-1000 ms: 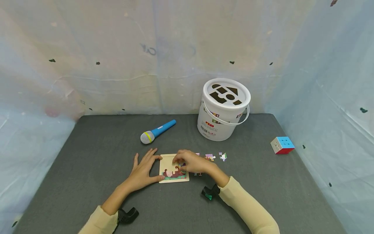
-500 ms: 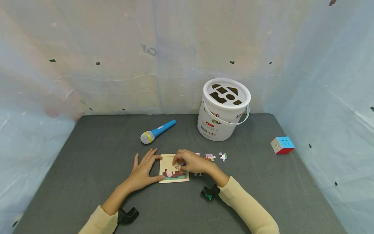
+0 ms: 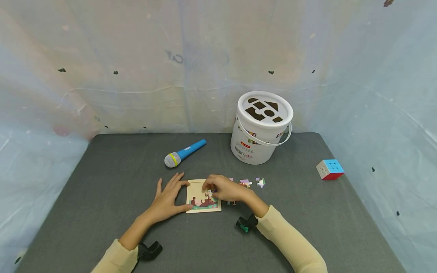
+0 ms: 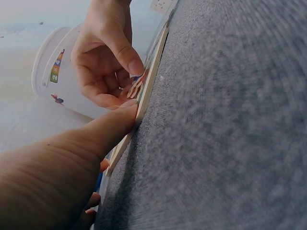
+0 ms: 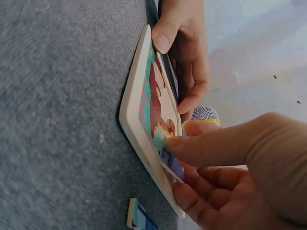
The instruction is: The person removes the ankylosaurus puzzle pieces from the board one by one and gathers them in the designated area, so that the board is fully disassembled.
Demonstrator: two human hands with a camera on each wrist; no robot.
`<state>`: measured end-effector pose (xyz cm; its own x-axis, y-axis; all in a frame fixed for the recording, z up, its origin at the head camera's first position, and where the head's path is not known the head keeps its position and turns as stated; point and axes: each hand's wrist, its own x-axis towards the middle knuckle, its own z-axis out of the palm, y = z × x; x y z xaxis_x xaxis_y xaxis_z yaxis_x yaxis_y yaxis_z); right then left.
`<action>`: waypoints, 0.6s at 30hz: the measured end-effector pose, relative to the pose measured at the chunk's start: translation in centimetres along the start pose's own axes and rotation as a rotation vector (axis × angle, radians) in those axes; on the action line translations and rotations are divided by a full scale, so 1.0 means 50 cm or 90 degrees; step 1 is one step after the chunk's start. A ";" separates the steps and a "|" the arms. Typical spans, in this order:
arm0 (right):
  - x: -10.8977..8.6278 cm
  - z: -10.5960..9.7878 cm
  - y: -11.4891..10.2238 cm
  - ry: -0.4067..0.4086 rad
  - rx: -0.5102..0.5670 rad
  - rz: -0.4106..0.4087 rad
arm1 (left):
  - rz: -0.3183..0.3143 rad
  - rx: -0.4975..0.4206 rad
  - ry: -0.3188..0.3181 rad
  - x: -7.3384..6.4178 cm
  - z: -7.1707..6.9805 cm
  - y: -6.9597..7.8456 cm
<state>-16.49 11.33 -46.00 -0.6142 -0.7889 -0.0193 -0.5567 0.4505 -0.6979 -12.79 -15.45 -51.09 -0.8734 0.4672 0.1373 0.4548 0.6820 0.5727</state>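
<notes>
A wooden jigsaw board [image 3: 196, 186] lies on the grey table, its lower part filled with a picture in brown, pink and green. My left hand [image 3: 167, 201] rests at its left side, fingers spread, with the thumb on the near left corner and the index finger at the far left corner. Over the board's right part, my right hand [image 3: 223, 188] pinches a purple and teal puzzle piece [image 5: 173, 165] between thumb and fingers. In the right wrist view that piece sits slightly tilted at the board's edge. The right hand hides part of the board in the head view.
Loose puzzle pieces lie to the right, including a purple one [image 3: 245, 183] and a white-green one [image 3: 261, 182]. Behind are a blue toy microphone [image 3: 186, 152] and a white lidded bucket [image 3: 256, 132]. A puzzle cube [image 3: 330, 169] stands near the right edge.
The right thumb has shifted slightly, and a little more of the light-coloured picture shows beside it. My left hand and the board stay in place.
</notes>
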 end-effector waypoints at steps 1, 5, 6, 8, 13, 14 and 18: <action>0.000 0.000 0.000 -0.001 0.002 0.002 | 0.000 0.000 0.000 0.000 0.000 0.000; 0.000 -0.001 0.000 0.002 0.003 -0.007 | 0.001 -0.001 -0.001 0.000 0.000 0.001; 0.000 -0.001 0.000 0.002 0.003 -0.010 | 0.001 -0.001 -0.001 0.000 0.000 0.001; -0.001 -0.002 -0.001 0.003 0.003 -0.017 | 0.000 -0.002 -0.002 0.001 0.001 0.000; -0.003 -0.004 0.000 0.001 0.014 -0.025 | 0.000 -0.007 -0.002 0.001 0.002 -0.001; -0.003 -0.004 0.000 0.001 0.015 -0.026 | -0.001 -0.008 -0.003 0.001 0.002 -0.001; -0.005 -0.006 0.001 -0.002 0.010 -0.017 | 0.001 -0.008 -0.004 0.000 0.001 0.000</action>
<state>-16.54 11.66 -45.80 -0.5978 -0.8016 -0.0027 -0.5639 0.4230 -0.7093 -12.81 -15.44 -51.13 -0.8719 0.4712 0.1332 0.4534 0.6743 0.5828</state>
